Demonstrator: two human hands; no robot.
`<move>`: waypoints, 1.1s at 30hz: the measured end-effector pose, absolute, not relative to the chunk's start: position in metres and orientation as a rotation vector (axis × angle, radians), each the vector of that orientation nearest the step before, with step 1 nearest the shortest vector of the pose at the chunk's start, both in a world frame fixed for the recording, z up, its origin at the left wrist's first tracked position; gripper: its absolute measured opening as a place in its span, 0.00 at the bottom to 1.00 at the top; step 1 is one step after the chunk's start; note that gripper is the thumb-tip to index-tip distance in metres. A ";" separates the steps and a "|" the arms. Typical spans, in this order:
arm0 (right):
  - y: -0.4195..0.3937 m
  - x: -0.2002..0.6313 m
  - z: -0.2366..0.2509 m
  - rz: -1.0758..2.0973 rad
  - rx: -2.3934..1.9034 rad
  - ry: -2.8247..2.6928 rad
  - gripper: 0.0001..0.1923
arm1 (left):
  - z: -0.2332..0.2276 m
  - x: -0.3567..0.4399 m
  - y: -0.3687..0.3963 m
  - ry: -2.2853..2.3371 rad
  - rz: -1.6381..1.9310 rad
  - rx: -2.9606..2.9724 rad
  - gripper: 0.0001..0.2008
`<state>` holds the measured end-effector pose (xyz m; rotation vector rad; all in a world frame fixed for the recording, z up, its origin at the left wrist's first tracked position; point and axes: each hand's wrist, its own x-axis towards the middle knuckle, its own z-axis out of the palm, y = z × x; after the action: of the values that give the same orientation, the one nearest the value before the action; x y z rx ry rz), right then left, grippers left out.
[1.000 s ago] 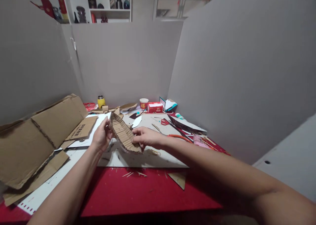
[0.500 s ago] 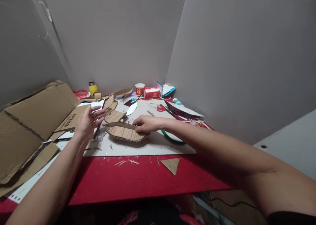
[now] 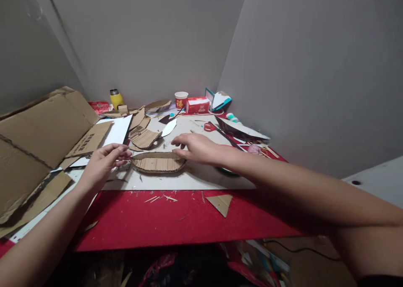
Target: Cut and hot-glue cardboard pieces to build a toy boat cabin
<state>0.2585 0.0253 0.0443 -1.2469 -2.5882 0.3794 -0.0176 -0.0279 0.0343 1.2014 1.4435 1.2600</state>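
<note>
A shallow boat-shaped cardboard tray with low side walls lies on the white board in front of me. At its pointed left end is my left hand, thumb and fingers closed together on the tip. My right hand hovers over the tray's right end, fingers apart and holding nothing. Just behind the tray lies a curved piece of corrugated cardboard, with a white leaf-shaped piece beside it.
A large folded cardboard box stands at the left. Red-handled scissors, a paper cup, a red box and a yellow bottle are farther back. A cardboard triangle and thin sticks lie on the red tabletop.
My left hand has come down from an open, raised pose to the tray's left tip. My right hand has let go of the tray's right side, and the tray now lies flatter.
</note>
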 end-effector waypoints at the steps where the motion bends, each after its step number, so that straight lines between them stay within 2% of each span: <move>1: 0.018 0.261 0.044 0.351 -1.221 -2.569 0.12 | 0.034 -0.018 -0.031 1.458 1.252 1.226 0.13; 7: -0.034 0.248 0.038 0.375 -0.574 -2.810 0.06 | 0.034 -0.016 -0.034 1.514 1.265 1.383 0.13; 11: -0.049 0.223 0.039 0.166 -0.462 -3.060 0.07 | 0.037 -0.019 -0.029 1.528 1.269 1.452 0.14; 16: -0.044 0.201 0.043 0.061 -0.299 -3.228 0.07 | 0.040 -0.033 -0.015 1.583 1.253 1.574 0.15; 25: -0.037 0.174 0.046 -0.044 -0.065 -3.479 0.09 | 0.036 -0.045 0.063 1.801 1.080 1.762 0.08; 30: -0.026 0.180 0.049 0.047 -0.020 -3.434 0.07 | 0.026 -0.036 0.094 1.826 0.866 1.786 0.12; 33: -0.022 0.196 0.057 0.277 -0.122 -3.292 0.04 | 0.023 -0.032 0.099 1.800 0.882 1.798 0.13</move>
<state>0.1965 -0.0219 0.0568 -0.1216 -3.2920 0.2775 -0.0321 0.0991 0.0228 1.7975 1.8000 0.8820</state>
